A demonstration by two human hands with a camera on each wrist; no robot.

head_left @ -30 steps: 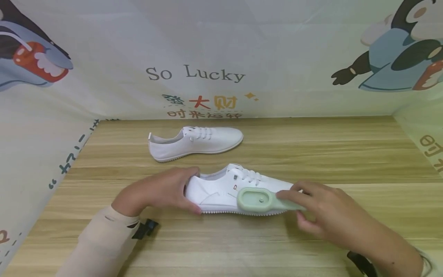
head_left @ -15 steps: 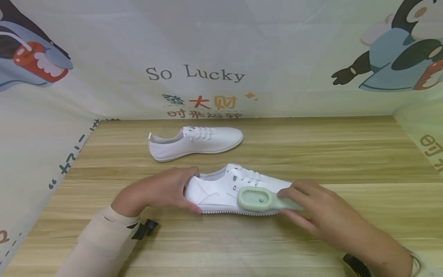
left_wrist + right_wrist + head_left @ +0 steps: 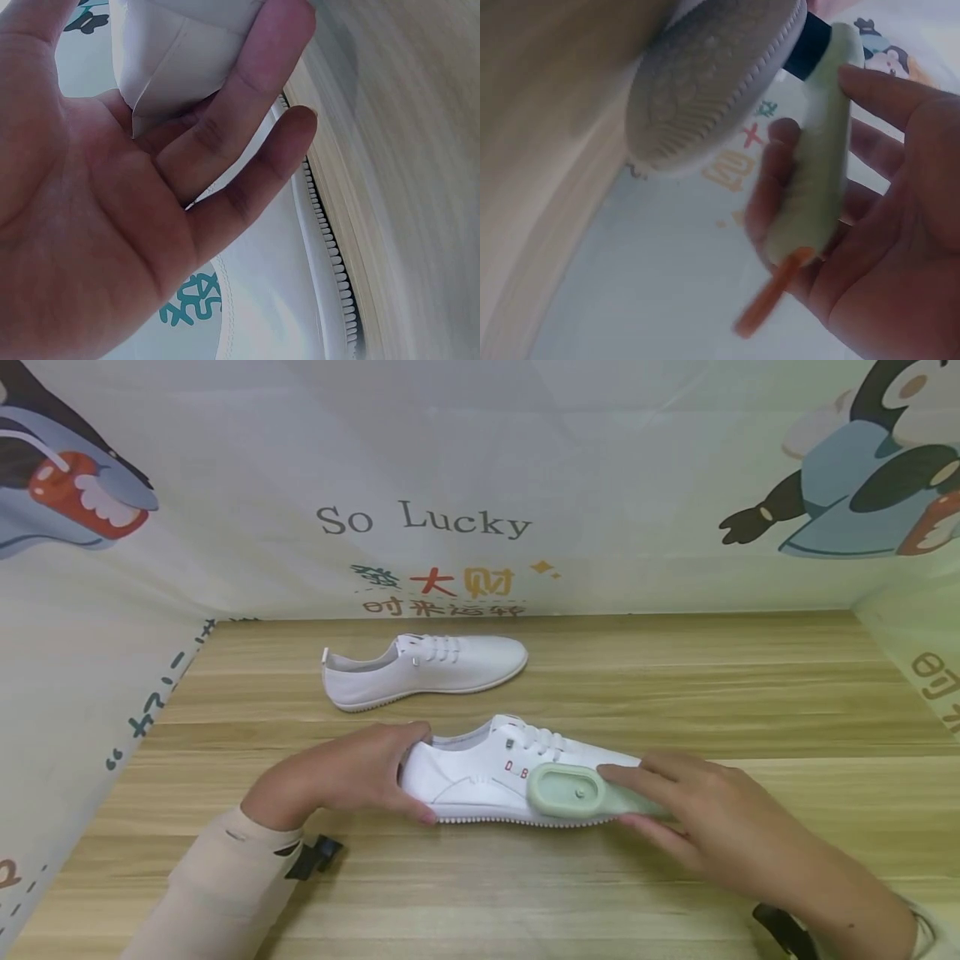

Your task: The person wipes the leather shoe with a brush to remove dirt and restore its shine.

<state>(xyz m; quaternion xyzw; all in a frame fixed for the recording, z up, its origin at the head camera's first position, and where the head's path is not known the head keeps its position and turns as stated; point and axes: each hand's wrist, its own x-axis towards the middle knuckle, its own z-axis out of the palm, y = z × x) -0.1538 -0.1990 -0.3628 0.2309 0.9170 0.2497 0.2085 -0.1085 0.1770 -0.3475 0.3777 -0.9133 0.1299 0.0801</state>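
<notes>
Curled fingers and thumb of a person's right hand (image 3: 712,810) close around the handle (image 3: 821,165) of a pale green tool (image 3: 566,791), an orange strap (image 3: 772,296) hanging from the end away from the shoe. Just ahead of that grip, the tool's dark face (image 3: 808,46) appears to meet the near side of a white shoe (image 3: 465,777), beside small red letters (image 3: 509,766). At the shoe's opposite end from this grip, the left hand (image 3: 352,768) cups the heel, fingers wrapped around it. Patterned sole (image 3: 697,82) shows in the right wrist view, a sign that the toe is raised off the wooden table (image 3: 750,693); whether the heel touches down cannot be told. A second white shoe (image 3: 480,664) rests upright beyond both hands. With support only at the heel, a hard push from the tool could swing the toe away or work the shoe loose from the left hand. Too slack a hold on the handle could let the tool twist, dragging its rim across the upper.
</notes>
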